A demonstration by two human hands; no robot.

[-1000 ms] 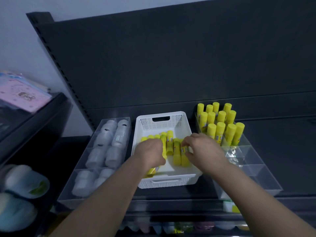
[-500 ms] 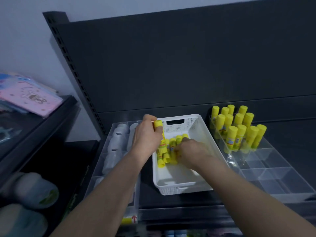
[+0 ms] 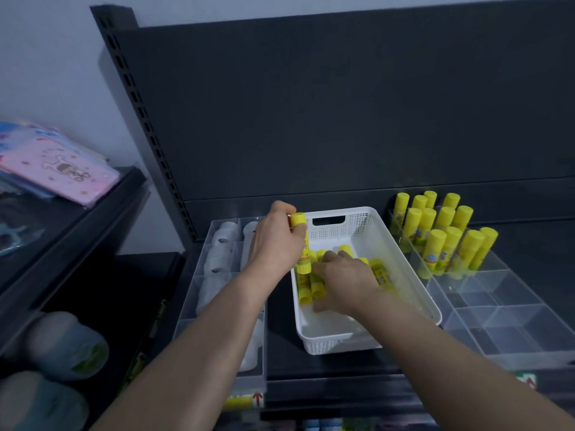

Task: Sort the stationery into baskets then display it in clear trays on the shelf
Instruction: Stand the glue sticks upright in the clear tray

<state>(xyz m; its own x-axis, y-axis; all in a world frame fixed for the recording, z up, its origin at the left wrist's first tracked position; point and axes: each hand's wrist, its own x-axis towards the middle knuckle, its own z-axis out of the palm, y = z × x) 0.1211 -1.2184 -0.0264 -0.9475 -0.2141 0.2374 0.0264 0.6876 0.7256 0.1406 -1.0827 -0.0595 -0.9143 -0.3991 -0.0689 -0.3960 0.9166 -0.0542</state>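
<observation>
Behind the white basket (image 3: 336,345), the shelf's back panel (image 3: 342,119) fills most of my feed: a flat, matte, dark sheet, with a slotted upright (image 3: 149,126) running along its left edge. Well to the basket's left I see a dark side shelf (image 3: 93,213) carrying a glossy pink packet (image 3: 56,169) with a cartoon print.

Just right of the basket sits a right clear tray (image 3: 513,325), hard transparent plastic split into square compartments. Its far compartments hold the standing glue sticks (image 3: 435,244), smooth yellow cylinders with rounded caps, some leaning. Just left of the basket lies a left clear tray (image 3: 193,331), long and narrow, holding white rolls (image 3: 221,253) that are too soft in my view to name further.

The basket itself is rectangular white plastic with perforated walls and a slot handle in its far end.

Over the basket's far-left corner the left hand (image 3: 273,247) grips one glue stick (image 3: 298,219), cap upward, fingers wrapped round the barrel.

Inside the basket, the right hand (image 3: 345,281) lies palm down on the loose glue sticks (image 3: 381,273), fingers bent into the pile. I cannot tell whether it is holding one.
</observation>
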